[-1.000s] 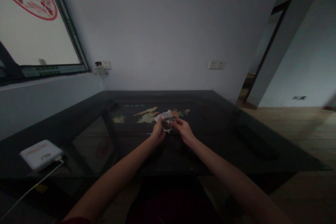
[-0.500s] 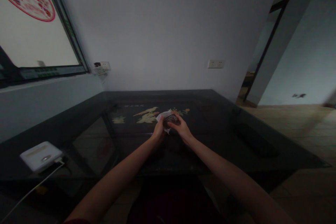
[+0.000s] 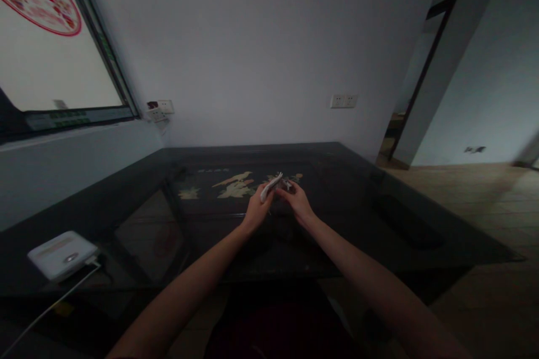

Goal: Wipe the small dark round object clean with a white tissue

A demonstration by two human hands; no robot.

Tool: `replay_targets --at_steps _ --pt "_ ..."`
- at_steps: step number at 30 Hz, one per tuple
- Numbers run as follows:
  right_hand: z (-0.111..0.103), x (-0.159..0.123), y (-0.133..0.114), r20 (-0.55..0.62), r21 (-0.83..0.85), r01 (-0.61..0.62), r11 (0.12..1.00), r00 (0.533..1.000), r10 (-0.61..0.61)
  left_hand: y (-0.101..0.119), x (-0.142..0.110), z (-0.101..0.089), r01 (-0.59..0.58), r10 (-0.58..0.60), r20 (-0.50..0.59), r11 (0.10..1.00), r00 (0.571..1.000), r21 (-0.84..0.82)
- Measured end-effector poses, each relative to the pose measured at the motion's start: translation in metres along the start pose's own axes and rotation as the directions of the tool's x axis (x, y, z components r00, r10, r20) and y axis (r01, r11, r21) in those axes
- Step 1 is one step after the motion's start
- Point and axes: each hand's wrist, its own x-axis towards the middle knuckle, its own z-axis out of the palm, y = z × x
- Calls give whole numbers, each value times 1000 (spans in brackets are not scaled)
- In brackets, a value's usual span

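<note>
Over the middle of the dark table, my left hand [image 3: 256,208] is closed on a crumpled white sheet [image 3: 270,187], like tissue or thin cloth, seen nearly edge-on. Close beside it, my right hand [image 3: 298,201] has its fingers bent inward, thumb toward the left hand. A small pale piece [image 3: 287,184] shows at the right fingertips; whether it belongs to the same sheet I cannot tell. The dark brown round item seen earlier is mostly hidden between the hands.
The glossy black table [image 3: 337,224] has a bird-and-flower picture [image 3: 234,185] in its top. A white box-shaped device [image 3: 63,255] with a cable sits at the left front. A dark long object [image 3: 406,221] lies on the right. Wall sockets [image 3: 343,101] are behind.
The white sheet and brown item have turned from facing me to nearly edge-on. My right hand has moved slightly right, its fingers no longer spread over the brown face.
</note>
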Motion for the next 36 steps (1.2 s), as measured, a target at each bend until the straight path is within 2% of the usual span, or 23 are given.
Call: replay_targets --at_steps 3,5,7,11,17,23,26,28,30,33,36 --pt "-2 1 -3 -17 48 18 999 1000 -17 -3 2 -3 -91 86 41 984 995 152" --pt "-3 2 -5 -39 70 41 997 999 -38 -5 5 -5 -190 176 79 952 981 239" --pt "-3 2 -6 -58 83 42 996 998 -37 -8 7 -6 -244 217 120 924 969 296" --pt "-4 2 -8 -56 72 2 997 998 2 -8 5 -6 -223 177 163 916 971 334" --pt "-4 1 -10 -19 38 -6 999 1000 6 -8 0 -7 -148 104 137 916 985 373" --pt "-8 3 -8 0 -6 -8 1000 1000 8 -7 -3 -7 -254 197 194 907 961 337" --pt "-6 3 -3 57 -41 33 999 998 -30 -4 -4 -6 -271 216 201 914 955 301" --pt "-4 2 2 115 -64 75 995 991 -67 -3 -4 -7 -240 196 182 932 964 270" --pt "-1 0 7 162 -96 102 990 983 -85 -4 -1 -8 -156 127 137 962 982 226" --pt "2 -3 12 187 -164 116 980 979 -85 -8 6 -11 53 -62 74 991 995 123" --pt "3 -4 11 172 -163 98 982 983 -70 -16 14 -13 222 -222 70 975 972 9"
